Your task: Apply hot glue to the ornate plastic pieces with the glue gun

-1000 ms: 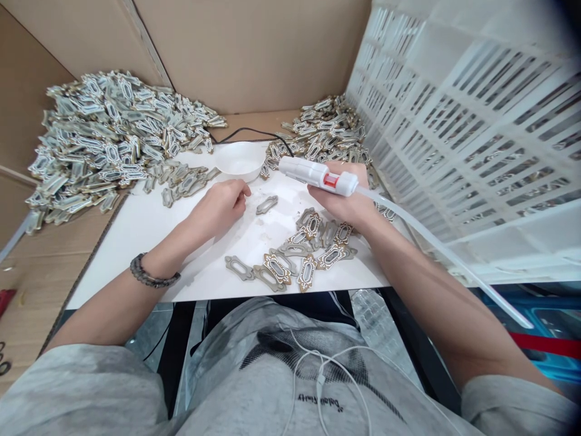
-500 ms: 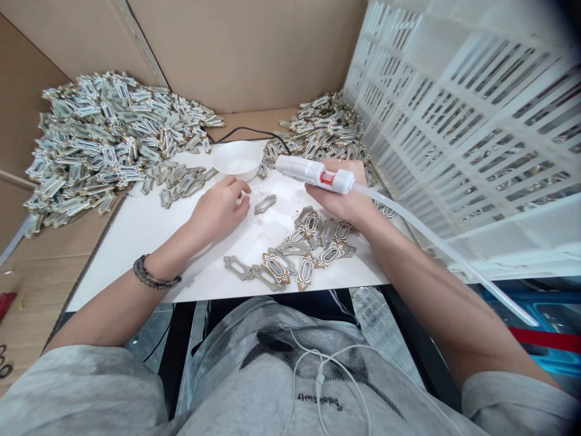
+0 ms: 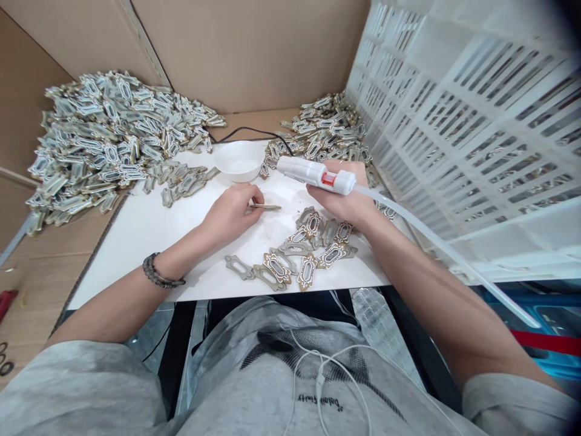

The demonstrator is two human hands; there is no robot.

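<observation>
My left hand [image 3: 236,209] pinches one small frame-shaped plate [image 3: 267,208] by its end, holding it nearly edge-on over the white board [image 3: 149,242]. In my right hand [image 3: 342,203] is a white glue gun [image 3: 313,174] with a red part. A long translucent glue stick [image 3: 436,242] runs back from it over my forearm. The gun's front points left, above and to the right of the plate, apart from it. Several ornate frame plates [image 3: 307,270] lie scattered near the board's front edge, some patterned side up, others plain grey side up.
A large heap of plates [image 3: 95,133] stands at left, with a smaller pile [image 3: 329,124] at the back right. A white bowl [image 3: 239,160] sits at the board's back, a black cord [image 3: 247,129] behind it. A white slatted crate [image 3: 454,121] walls the right side.
My left hand has moved slightly right and toward me and picked up the single plate that lay on the board. My right hand with the glue gun has hardly moved.
</observation>
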